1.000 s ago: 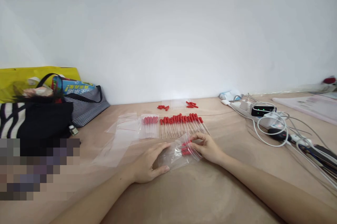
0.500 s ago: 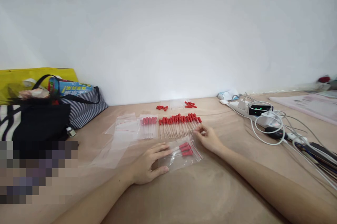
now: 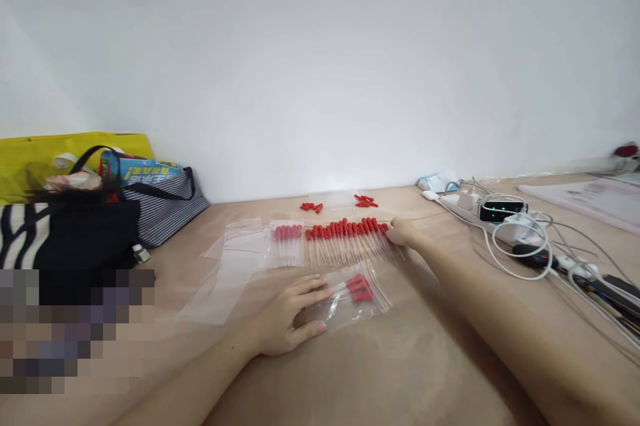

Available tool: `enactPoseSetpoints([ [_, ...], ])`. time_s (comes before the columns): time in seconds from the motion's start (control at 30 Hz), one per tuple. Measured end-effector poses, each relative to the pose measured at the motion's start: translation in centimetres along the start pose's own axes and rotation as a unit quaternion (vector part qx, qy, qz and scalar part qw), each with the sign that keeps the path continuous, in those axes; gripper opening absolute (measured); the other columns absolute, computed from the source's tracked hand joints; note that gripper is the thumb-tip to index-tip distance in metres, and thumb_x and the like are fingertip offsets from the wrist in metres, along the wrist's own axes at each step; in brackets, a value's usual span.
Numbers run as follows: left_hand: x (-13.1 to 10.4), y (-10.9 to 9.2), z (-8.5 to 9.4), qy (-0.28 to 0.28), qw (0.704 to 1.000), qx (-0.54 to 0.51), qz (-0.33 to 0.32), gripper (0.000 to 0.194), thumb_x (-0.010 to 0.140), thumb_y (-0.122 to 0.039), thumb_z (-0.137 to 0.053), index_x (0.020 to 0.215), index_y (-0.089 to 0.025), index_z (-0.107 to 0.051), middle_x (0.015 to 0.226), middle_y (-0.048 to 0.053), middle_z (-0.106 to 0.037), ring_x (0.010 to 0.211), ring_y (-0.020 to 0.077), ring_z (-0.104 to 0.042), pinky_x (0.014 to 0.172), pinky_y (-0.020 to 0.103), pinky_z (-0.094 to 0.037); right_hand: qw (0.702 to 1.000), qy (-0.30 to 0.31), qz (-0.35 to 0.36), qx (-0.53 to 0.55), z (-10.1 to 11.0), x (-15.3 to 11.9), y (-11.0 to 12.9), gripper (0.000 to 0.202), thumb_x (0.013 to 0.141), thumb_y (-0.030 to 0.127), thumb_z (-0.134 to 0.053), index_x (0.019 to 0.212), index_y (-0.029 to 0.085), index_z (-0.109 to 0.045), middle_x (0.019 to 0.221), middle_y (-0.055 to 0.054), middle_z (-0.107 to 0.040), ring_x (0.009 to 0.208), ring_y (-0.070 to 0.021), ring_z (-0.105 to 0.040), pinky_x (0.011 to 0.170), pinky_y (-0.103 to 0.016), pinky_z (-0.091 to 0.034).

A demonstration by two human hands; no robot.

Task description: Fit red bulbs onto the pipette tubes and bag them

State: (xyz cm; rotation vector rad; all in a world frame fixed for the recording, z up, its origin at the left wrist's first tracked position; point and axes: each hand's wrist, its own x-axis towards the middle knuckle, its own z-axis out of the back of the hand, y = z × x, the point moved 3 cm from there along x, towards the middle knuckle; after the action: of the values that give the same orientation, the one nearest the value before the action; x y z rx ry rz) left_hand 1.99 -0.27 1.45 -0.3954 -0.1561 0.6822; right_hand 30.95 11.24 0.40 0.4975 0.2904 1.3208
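My left hand [image 3: 293, 314] lies flat with its fingers spread, the fingertips on the left part of a clear zip bag [image 3: 335, 311]. Inside that bag are three droppers [image 3: 361, 287] with red rubber bulbs. My right hand [image 3: 401, 233] reaches to the right end of a row of droppers [image 3: 345, 229], its fingers closed at the red bulb of the endmost dropper [image 3: 384, 228]. The row's bulbs point away from me and the thin clear tubes toward me. Left of the row lies another bag [image 3: 287, 249] holding several droppers.
Clear zip bags [image 3: 245, 249] lie spread at the left. Loose red bulbs [image 3: 367, 201] and clear tubes [image 3: 339, 199] lie near the wall. A power strip with tangled cables [image 3: 500, 226] occupies the right side. A striped bag [image 3: 175, 203] stands at the left.
My right hand has moved away from the mouth of the bag to the right end of the dropper row. My left hand stays on the bag. The view has shifted slightly.
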Motion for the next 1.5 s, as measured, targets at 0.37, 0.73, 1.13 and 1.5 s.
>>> enactPoseSetpoints([
  [0.37,0.0,0.3,0.0,-0.004,1.0,0.002,-0.001,0.053,0.081,-0.042,-0.046,0.13,-0.026,-0.033,0.136,0.005,-0.034,0.124,0.0254,-0.029,0.1,0.045,-0.028,0.875,0.031,0.053,0.481,0.5,-7.8,-1.2,0.044,0.073,0.034,-0.044,0.112,0.021,-0.028,0.056,0.008,-0.04,0.044,-0.0101,-0.047,0.044,-0.023,-0.042],
  [0.73,0.2,0.1,0.1,-0.015,1.0,-0.001,-0.011,0.055,0.08,-0.041,-0.048,0.13,-0.023,-0.033,0.135,0.006,-0.036,0.124,0.0245,-0.029,0.1,0.044,-0.027,0.84,-0.064,0.072,0.534,-1.8,-10.5,0.5,0.04,0.067,0.046,-0.057,0.091,0.023,-0.036,0.069,0.005,-0.044,0.043,-0.0065,-0.046,0.04,-0.023,-0.042],
  [1.13,0.0,-0.4,0.3,-0.025,1.0,-0.011,0.011,0.057,0.08,-0.04,-0.048,0.131,-0.023,-0.029,0.134,0.007,-0.036,0.122,0.0263,-0.031,0.099,0.046,-0.029,0.841,0.136,0.128,0.507,-2.0,-12.3,2.2,0.035,0.072,0.05,-0.051,0.081,0.022,-0.033,0.061,0.01,-0.049,0.024,-0.0008,-0.031,0.024,-0.014,-0.018],
  [1.5,0.0,0.4,-0.1,-0.045,0.999,-0.012,0.001,0.057,0.08,-0.041,-0.048,0.13,-0.024,-0.028,0.134,0.007,-0.036,0.121,0.026,-0.032,0.099,0.043,-0.029,0.859,0.23,0.128,0.439,-2.5,-11.1,3.0,0.041,0.069,0.06,-0.048,0.077,0.022,-0.033,0.032,0.015,-0.03,0.024,-0.0048,-0.026,0.03,-0.016,-0.011],
])
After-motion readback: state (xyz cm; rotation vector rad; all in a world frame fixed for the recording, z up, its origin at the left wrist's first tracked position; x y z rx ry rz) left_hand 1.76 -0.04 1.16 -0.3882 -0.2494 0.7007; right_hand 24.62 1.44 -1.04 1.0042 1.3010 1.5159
